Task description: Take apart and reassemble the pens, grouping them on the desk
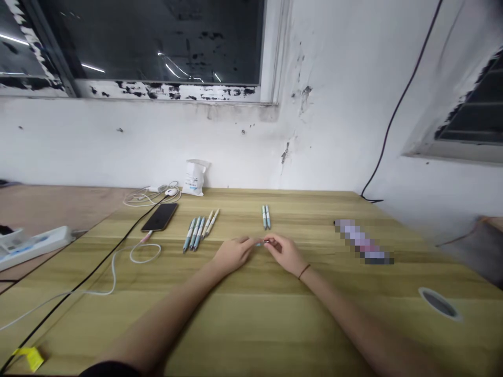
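Counter (314, 212) of wood-grain laminate across the lower two-thirds of the frame, backed by a stained white wall (165, 141), with a dark window (145, 42) at upper left and a slatted opening (475, 107) at far right. Power strip (33, 247) at the left edge, on a paler surface beyond the counter. Black cable (84, 283) running diagonally from lower left toward upper centre; white cable (118, 277) looped just beside it. Left hand (234, 255) and right hand (285, 255) low over the counter at centre, arms entering from the bottom of the frame. Obscured, pixelated object (363, 242) at right, identity not determinable. Dark smartphone (160, 217) flat on the counter, left of centre. White paper bag (194, 178) upright near the wall, at the far edge. Group of five pens (200, 230) left of centre, three blue and two cream, side by side and slightly fanned. Pair of pale-blue pens (266, 217) at upper centre, parallel and almost touching. Both groups on the counter, apart from the hands. Fingers (251, 242) of both hands curled inward, nearly closed, tips meeting on a small pale-blue and metal piece (261, 244) at frame centre; exact grip and identity of the piece too small to tell.
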